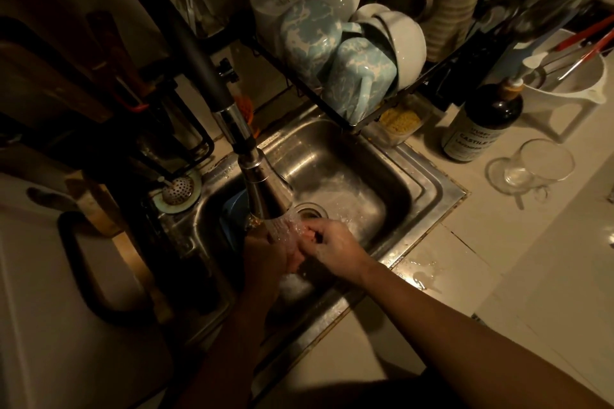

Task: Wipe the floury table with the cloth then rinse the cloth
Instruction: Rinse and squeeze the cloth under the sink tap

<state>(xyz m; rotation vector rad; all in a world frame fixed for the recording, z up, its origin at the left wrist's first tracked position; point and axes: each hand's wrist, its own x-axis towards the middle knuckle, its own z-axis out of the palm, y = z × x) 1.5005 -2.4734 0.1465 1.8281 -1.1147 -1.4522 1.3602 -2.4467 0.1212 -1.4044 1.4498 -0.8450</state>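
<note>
Cloth (293, 279) shows only as a pale wet bunch just beneath both hands, under the faucet (265, 189) stream in the sink (349, 159). Right hand (335, 247) fingers curl inward, gripping it; left hand (265, 259) is too shadowed to tell.

Pale counter (515, 259) with dark soap bottle (481, 123), glass mug (538, 164), puddle (418, 271).

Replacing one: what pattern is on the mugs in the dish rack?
The mugs are marbled pale blue and white; head view.
</note>
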